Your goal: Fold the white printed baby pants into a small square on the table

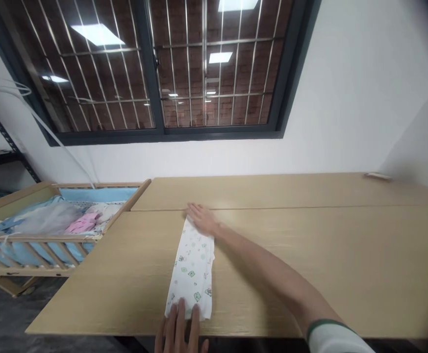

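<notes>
A white cloth [191,269] with small green and grey animal prints lies folded into a long narrow strip on the wooden table. My right hand [202,219] rests flat on its far end, fingers stretched out toward the left. At the near end, my left hand [181,329] lies with its fingers spread over the cloth's edge, close to the front of the table. Slightly uneven layers show along the cloth's right side. The lower part of my left hand is cut off by the frame.
The pale wooden table [309,274] has a seam running across it. A wooden crib [48,240] with blue lining and bedding stands at the left. Behind are a white wall and a barred window [162,132]. A small flat object [378,176] lies at the back right.
</notes>
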Demonstrator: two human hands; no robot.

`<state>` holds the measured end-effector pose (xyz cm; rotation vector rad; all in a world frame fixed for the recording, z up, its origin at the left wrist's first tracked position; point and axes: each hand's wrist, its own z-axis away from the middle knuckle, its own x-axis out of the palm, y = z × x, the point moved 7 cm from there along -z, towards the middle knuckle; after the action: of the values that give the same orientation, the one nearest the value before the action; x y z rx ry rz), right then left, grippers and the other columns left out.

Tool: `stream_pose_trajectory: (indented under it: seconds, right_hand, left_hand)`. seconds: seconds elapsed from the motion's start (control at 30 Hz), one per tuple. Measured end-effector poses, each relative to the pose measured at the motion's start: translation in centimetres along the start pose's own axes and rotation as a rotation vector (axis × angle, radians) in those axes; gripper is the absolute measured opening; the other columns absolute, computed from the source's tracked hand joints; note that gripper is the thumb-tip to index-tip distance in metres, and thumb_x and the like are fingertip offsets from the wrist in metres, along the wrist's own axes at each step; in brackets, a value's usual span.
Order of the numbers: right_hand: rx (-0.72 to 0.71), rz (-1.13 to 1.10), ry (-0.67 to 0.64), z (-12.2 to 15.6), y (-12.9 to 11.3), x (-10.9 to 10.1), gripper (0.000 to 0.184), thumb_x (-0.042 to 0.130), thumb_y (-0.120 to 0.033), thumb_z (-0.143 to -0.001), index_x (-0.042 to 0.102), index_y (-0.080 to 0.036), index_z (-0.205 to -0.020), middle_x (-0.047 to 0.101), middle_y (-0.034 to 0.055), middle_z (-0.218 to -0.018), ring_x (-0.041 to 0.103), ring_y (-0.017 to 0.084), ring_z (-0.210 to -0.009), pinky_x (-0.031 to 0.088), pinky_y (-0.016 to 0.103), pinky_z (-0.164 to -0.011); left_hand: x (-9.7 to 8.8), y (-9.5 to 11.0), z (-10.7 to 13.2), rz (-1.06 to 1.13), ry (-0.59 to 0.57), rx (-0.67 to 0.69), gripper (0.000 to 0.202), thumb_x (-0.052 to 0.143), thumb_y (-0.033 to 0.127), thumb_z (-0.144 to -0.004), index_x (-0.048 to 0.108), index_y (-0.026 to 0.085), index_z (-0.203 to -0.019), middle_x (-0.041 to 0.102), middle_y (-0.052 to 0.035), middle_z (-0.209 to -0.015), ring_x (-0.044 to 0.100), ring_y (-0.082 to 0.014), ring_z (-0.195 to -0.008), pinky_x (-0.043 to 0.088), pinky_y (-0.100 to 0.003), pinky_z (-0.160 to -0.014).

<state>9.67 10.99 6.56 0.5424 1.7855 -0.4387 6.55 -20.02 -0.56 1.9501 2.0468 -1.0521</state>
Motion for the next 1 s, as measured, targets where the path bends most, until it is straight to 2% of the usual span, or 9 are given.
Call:
stream_pose_trajectory:
  seconds: [0.1,0.2,0.3,0.37,0.5,0.6,0.7,0.8,1.0]
  right_hand:
    - [0.025,-0.078,0.042,4.0,-4.3,-2.9,0.037,0.048,-0.021,-0.096,0.058,-0.013,-0.130,0.059,0.0196,-0.134,0.056,0.031,-0.122,0.041,0.046,-0.104]
    - [-0.020,-0.257,-0.053,9.6,-9.3,-4.5,0.027,0.042,-0.025,-0.100,0.066,-0.018,-0.110,0.070,0.0107,-0.106,0.066,0.023,-0.096,0.049,0.034,-0.086]
    - [-0.074,-0.338,-0.131,15.1,-13.6,-5.0,0.028,0.051,-0.042,-0.099,0.068,-0.019,-0.104,0.072,0.0086,-0.100,0.067,0.024,-0.094,0.050,0.034,-0.086]
    - [-0.062,-0.325,-0.114,18.1,-15.4,-4.9,0.038,0.061,-0.053,-0.092,0.067,-0.018,-0.107,0.071,0.0116,-0.111,0.065,0.028,-0.107,0.048,0.039,-0.095]
    - [0.019,-0.250,0.022,21.8,-17.0,-3.8,0.043,0.067,-0.039,-0.091,0.060,-0.017,-0.127,0.058,0.0153,-0.140,0.050,0.030,-0.134,0.038,0.044,-0.112]
    - [0.056,-0.195,0.079,23.3,-17.6,-3.0,0.028,0.057,-0.022,-0.097,0.061,-0.018,-0.125,0.058,0.0140,-0.141,0.050,0.026,-0.135,0.040,0.043,-0.112]
    - [0.069,-0.176,0.101,24.2,-18.0,-3.1,0.028,0.048,-0.010,-0.098,0.064,-0.018,-0.119,0.061,0.0125,-0.138,0.053,0.024,-0.133,0.041,0.043,-0.112]
    - [0.095,-0.237,0.103,25.0,-18.1,-4.2,0.033,0.046,-0.006,-0.096,0.063,-0.020,-0.120,0.064,0.0109,-0.134,0.054,0.024,-0.131,0.041,0.042,-0.113]
    - [0.230,-0.406,0.157,25.8,-17.0,-7.2,0.025,0.048,-0.014,-0.097,0.061,-0.024,-0.116,0.061,0.0103,-0.128,0.059,0.026,-0.118,0.050,0.041,-0.100]
  left_hand:
    - [0.1,-1.9,-0.4,0.119,-0.020,0.066,0.036,0.053,0.039,-0.093,0.067,0.020,-0.120,0.076,-0.0088,-0.111,0.073,-0.0228,-0.093,0.059,-0.034,-0.072]
    - [-0.1,-4.0,-1.0,0.297,-0.051,0.108,0.036,0.048,0.045,-0.099,0.065,0.021,-0.119,0.076,-0.0062,-0.109,0.073,-0.0181,-0.094,0.060,-0.028,-0.077]
    - [-0.3,-5.4,-1.1,0.405,-0.082,0.112,0.037,0.043,0.048,-0.101,0.064,0.022,-0.118,0.075,-0.0060,-0.111,0.073,-0.0182,-0.096,0.060,-0.028,-0.079]
    - [-0.3,-5.5,-0.6,0.436,-0.108,0.123,0.034,0.043,0.042,-0.102,0.062,0.023,-0.123,0.074,-0.0061,-0.116,0.072,-0.0187,-0.100,0.061,-0.029,-0.081]
    - [0.1,-4.7,0.6,0.484,-0.193,0.150,0.034,0.045,0.021,-0.098,0.059,0.024,-0.129,0.071,-0.0057,-0.121,0.070,-0.0192,-0.104,0.060,-0.030,-0.085]
    - [-0.4,-4.1,0.8,0.532,-0.222,0.170,0.046,0.041,0.005,-0.091,0.060,0.025,-0.127,0.072,-0.0048,-0.118,0.070,-0.0181,-0.102,0.061,-0.030,-0.085]
    - [-1.5,-3.8,0.3,0.579,-0.233,0.177,0.057,0.037,-0.004,-0.083,0.060,0.025,-0.127,0.072,-0.0037,-0.114,0.070,-0.0171,-0.100,0.060,-0.030,-0.088]
    - [-2.6,-3.6,-0.3,0.658,-0.244,0.165,0.056,0.037,-0.003,-0.084,0.059,0.024,-0.127,0.073,-0.0028,-0.109,0.071,-0.0170,-0.096,0.060,-0.030,-0.089]
    - [-2.9,-3.9,-2.3,0.837,-0.270,0.078,0.029,0.041,0.013,-0.099,0.062,0.023,-0.118,0.073,-0.0041,-0.105,0.072,-0.0148,-0.095,0.059,-0.022,-0.088]
